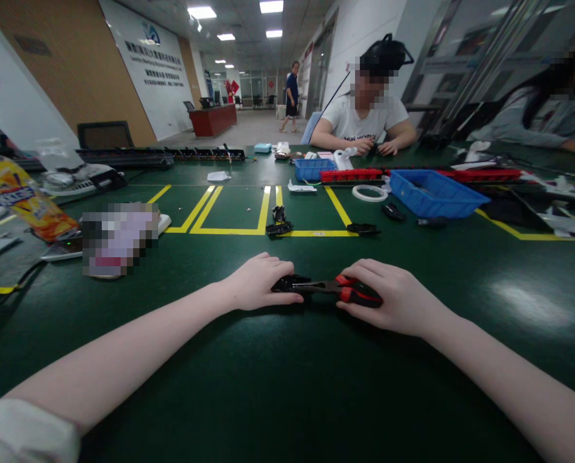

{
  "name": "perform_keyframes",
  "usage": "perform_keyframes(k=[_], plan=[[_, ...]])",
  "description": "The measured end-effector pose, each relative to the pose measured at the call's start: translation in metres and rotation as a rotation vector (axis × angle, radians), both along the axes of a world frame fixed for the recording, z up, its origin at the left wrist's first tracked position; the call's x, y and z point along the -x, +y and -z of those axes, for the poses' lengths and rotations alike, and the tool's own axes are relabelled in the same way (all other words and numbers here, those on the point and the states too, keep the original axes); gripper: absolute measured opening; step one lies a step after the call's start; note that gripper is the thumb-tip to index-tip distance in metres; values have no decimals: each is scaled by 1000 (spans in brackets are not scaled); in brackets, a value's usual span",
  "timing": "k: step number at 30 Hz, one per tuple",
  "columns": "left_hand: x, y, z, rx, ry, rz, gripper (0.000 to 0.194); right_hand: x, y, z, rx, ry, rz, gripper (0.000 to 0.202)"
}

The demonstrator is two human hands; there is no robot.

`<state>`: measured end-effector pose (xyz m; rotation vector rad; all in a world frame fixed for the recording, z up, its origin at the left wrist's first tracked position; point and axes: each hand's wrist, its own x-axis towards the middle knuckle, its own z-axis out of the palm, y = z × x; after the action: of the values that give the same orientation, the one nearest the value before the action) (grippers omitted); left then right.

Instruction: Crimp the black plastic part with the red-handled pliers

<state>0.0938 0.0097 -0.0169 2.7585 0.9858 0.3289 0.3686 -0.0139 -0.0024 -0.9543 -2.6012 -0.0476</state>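
Note:
In the head view my right hand (pixel 388 297) is wrapped around the red and black handles of a pair of pliers (pixel 359 292). The jaws point left and meet a small black plastic part (pixel 292 283). My left hand (pixel 263 283) pinches that part between thumb and fingers, which cover much of it. Whether the jaws grip the part or only touch it, I cannot tell. Farther off on the green table (pixel 210 386), several similar black parts (pixel 278 226) lie near the yellow tape lines, with another black piece (pixel 363 229) to their right.
Blue bins (pixel 432 196) and a red strip (pixel 355 175) stand at the back right, beside a white tape ring (pixel 369 193). At left are a drink bottle (pixel 31 199) and a phone-like object (pixel 123 241). A person (pixel 365 116) sits opposite.

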Motion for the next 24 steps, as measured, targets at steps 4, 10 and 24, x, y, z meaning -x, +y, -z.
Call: perform_keyframes(k=[4, 10, 24], plan=[[0, 0, 1, -2, -2, 1, 45, -2, 2, -1, 2, -4, -4, 33], [1, 1, 1, -2, -3, 17, 44, -2, 2, 0, -1, -9, -8, 32], [2, 4, 1, -70, 11, 67, 44, -6, 7, 14, -9, 20, -52, 34]])
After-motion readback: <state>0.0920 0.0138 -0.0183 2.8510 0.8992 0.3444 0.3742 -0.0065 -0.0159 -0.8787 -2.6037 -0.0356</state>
